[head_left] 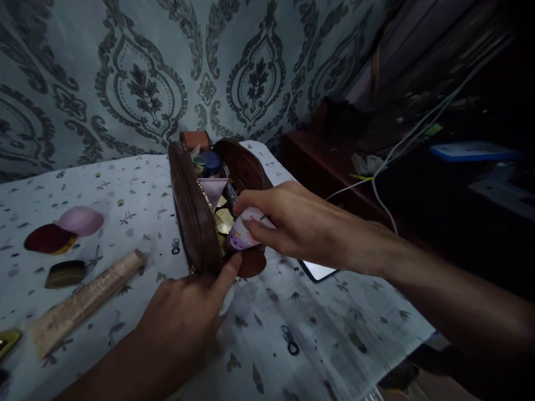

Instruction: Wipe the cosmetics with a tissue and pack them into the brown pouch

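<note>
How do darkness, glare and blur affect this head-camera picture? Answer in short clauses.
Head view: dim overall, the far right nearly black; head view: the bright panel near the right hand is washed out white; head view: lettering on the beige tube is smeared; head view: the brown bag looks dark, its zip teeth pale.

Dim lt, dk-patt. wall (204, 78)

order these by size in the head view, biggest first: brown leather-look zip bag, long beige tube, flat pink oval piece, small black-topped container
1. Brown leather-look zip bag
2. Long beige tube
3. Unranked: flat pink oval piece and small black-topped container look nearly alike
</note>
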A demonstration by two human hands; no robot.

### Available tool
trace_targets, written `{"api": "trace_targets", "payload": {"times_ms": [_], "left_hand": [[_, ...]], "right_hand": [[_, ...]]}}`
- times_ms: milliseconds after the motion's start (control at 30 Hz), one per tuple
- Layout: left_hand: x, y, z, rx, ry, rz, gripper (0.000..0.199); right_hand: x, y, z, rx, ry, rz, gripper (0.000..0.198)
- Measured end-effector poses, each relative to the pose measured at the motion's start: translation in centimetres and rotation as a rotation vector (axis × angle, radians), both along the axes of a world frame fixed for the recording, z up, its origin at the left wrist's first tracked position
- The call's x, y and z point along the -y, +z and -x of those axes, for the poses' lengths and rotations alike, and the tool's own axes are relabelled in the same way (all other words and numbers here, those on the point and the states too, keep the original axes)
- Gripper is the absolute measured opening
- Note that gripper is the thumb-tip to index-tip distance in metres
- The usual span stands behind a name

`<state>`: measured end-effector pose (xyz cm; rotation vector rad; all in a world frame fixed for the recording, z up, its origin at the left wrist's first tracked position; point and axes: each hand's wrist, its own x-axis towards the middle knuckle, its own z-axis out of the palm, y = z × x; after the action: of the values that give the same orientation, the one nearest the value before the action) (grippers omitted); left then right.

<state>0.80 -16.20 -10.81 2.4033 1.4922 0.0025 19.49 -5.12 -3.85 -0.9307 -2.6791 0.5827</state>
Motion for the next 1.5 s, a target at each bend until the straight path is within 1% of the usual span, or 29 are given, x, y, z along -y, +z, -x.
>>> {"api": "trace_targets", "payload": {"times_ms": [67, 100, 200, 300, 433, 600, 700, 833, 967, 1067, 1167, 1267, 1367, 1433, 1500], "left_hand": [[-0.8, 1.6, -0.4, -0.158, 0.029, 0.094, 0.070], [-1.2, 2.5, -0.6, -0.199, 0.034, 0.121, 0.066], [-2.0, 4.4, -1.2, -0.237, 0.042, 0.114, 0.049], [-2.6, 5.2, -1.5, -0.255, 0.034, 0.122, 0.039], [-3.2, 5.1, -1.3, -0.260, 0.002, 0.147, 0.035], [-3.1, 5.0, -1.4, -0.258, -0.055, 0.095, 0.022], [-2.5, 5.0, -1.5, -0.208, -0.024, 0.040, 0.016], [-1.6, 4.8, -1.2, -0.074, 0.033, -0.006, 0.018], [-1.2, 3.4, -1.0, 0.052, 0.061, -0.035, 0.022], [-1.3, 2.0, -1.4, 0.095, 0.092, -0.023, 0.021], [-1.5, 1.9, -1.9, -0.003, 0.068, 0.018, 0.018], [-1.6, 2.8, -2.1, -0.141, 0.014, 0.056, 0.016], [-1.7, 3.2, -2.0, -0.177, 0.011, 0.051, 0.016], [-1.7, 2.9, -1.9, -0.180, 0.015, 0.038, 0.018], [-1.6, 2.4, -1.7, -0.203, 0.016, 0.020, 0.026]], "right_hand": [[0.2, 0.2, 0.0, -0.009, -0.031, -0.014, 0.018], [0.2, 0.3, 0.1, -0.015, -0.034, -0.017, 0.018], [0.2, 0.7, 0.7, -0.001, -0.029, -0.001, 0.018], [-0.3, 1.2, 1.6, 0.047, -0.008, 0.015, 0.020], [-1.2, 1.9, 2.6, 0.122, 0.025, 0.009, 0.020], [-1.4, 2.5, 3.3, 0.186, 0.047, 0.029, 0.021], [-1.1, 2.6, 3.2, 0.179, 0.051, 0.023, 0.022], [-1.2, 2.4, 2.8, 0.137, 0.070, 0.016, 0.023], [-1.5, 2.3, 2.5, 0.122, 0.113, 0.034, 0.023], [-1.6, 2.2, 3.0, 0.169, 0.097, 0.054, 0.022], [-1.5, 1.8, 3.9, 0.246, 0.059, 0.095, 0.021], [-1.1, 0.9, 4.4, 0.314, 0.041, 0.130, 0.022], [-0.6, 0.2, 4.5, 0.358, 0.014, 0.116, 0.023], [-0.2, -0.1, 4.5, 0.384, -0.008, 0.101, 0.024], [0.2, -0.2, 4.5, 0.400, -0.031, 0.085, 0.024]]}}
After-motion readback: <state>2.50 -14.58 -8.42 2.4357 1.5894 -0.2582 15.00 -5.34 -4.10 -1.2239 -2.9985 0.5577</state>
